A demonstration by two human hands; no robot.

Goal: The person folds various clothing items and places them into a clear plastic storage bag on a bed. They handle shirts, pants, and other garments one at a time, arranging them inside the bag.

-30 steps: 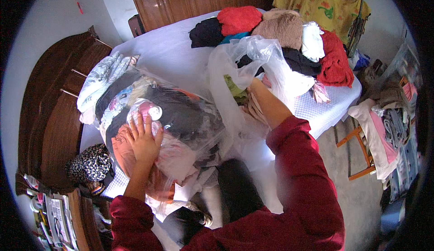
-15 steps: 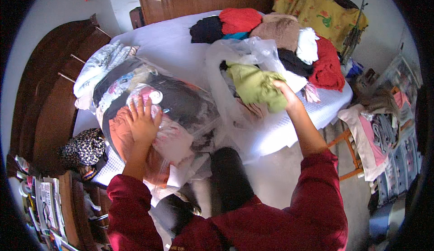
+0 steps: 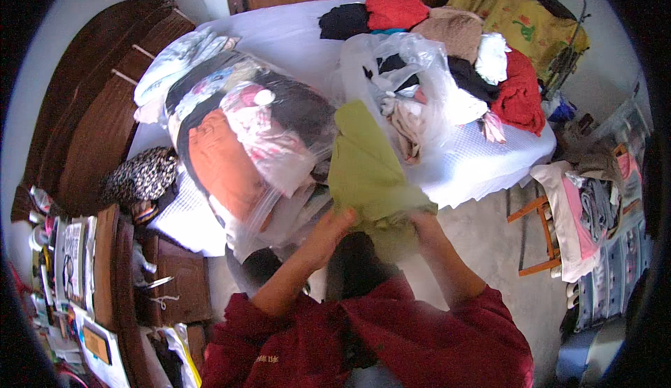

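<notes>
A light green piece of clothing [image 3: 367, 161] hangs spread out in front of my body, its kind not clear. My left hand [image 3: 330, 237] grips its near left edge. At the near right edge my right hand [image 3: 426, 229] is closed on the same cloth, its fingers partly hidden by the folds. To the left lies a clear plastic bag [image 3: 263, 210] packed with folded clothes, among them an orange garment [image 3: 222, 161] and a pink-and-white one [image 3: 269, 133]. Beyond the green cloth, on the right, another clear plastic bag [image 3: 437, 119] gapes around black and beige clothes.
The bed [image 3: 307, 28] bears both bags. At its far right lie a red garment [image 3: 521, 94], a brown fluffy one [image 3: 447, 32] and several others. A wooden stool [image 3: 538, 238] draped with clothes stands right. A cluttered shelf [image 3: 112, 269] is at the lower left.
The green cloth has come out of the right bag toward my body and opened out. My left hand has left the packed bag and taken hold of the cloth too.
</notes>
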